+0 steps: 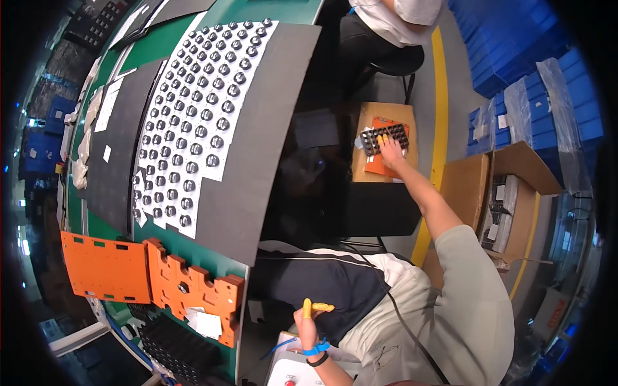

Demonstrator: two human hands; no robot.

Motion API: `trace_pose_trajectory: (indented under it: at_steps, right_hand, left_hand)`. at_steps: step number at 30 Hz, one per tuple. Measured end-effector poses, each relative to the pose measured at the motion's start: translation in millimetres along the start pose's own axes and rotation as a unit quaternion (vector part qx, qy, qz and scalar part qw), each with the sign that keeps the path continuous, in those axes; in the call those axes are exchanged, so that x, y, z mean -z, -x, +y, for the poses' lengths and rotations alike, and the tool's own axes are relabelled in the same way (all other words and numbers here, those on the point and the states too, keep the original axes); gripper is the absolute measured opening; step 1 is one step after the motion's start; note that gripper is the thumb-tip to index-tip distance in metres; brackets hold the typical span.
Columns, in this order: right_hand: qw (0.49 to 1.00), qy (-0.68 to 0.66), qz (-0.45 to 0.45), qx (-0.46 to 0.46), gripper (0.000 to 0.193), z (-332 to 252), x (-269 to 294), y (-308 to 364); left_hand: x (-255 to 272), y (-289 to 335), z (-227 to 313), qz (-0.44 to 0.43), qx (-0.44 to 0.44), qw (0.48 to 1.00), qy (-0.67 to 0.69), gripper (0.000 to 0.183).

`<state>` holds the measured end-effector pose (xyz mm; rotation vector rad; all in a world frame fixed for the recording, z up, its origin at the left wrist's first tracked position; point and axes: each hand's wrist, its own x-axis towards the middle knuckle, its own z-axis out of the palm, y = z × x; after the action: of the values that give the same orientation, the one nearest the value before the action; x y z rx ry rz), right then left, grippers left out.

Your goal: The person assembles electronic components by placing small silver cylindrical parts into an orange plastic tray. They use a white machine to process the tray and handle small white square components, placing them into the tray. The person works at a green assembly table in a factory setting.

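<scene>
My right hand reaches out to a black tray with rows of round pockets. Its yellow-covered fingertips are close together over the pockets; anything between them is too small to make out. Beneath the tray lies an orange plate, on top of a brown cardboard box. My left hand is raised beside my lap, near the table's front corner. Yellow covers sit on its thumb and a finger, which are spread apart with nothing visible between them. A blue band circles that wrist.
On the green table, a white sheet carries rows of small black round parts. Orange fixture plates and stacked black trays lie nearer. An open carton and blue crates stand right. Another person sits ahead.
</scene>
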<state>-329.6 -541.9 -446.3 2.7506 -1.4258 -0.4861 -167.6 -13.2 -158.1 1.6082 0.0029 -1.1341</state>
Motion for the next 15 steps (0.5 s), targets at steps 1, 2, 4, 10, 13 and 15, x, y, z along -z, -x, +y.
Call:
trace_pose_trajectory:
  at_steps: [1,2,4,10,13,15]
  right_hand:
    - [0.998,0.053,0.013,0.014,0.082,3,-10,-11]
    - [0.997,0.073,-0.009,0.021,0.077,-10,-1,-25]
    - [0.99,0.125,-0.064,0.025,0.08,-19,5,-48]
    - [0.974,0.161,-0.158,-0.017,0.08,-2,-29,-61]
    - [0.959,0.215,-0.185,0.021,0.108,-67,15,-72]
    - [0.972,0.208,-0.088,0.066,0.126,-43,-2,-58]
  left_hand:
    - [1,0,0,-0.005,0.008,1.0,0.018,0.05]
    - [1,3,-5,0.021,0.009,0.999,0.035,0.047]
    - [-4,4,-1,0.039,0.013,0.996,0.073,0.04]
    - [28,-7,-22,0.064,0.071,0.984,0.152,0.024]
    - [41,-2,-32,0.029,0.067,0.984,0.164,0.015]
    - [52,-8,-34,-0.011,0.082,0.985,0.15,0.011]
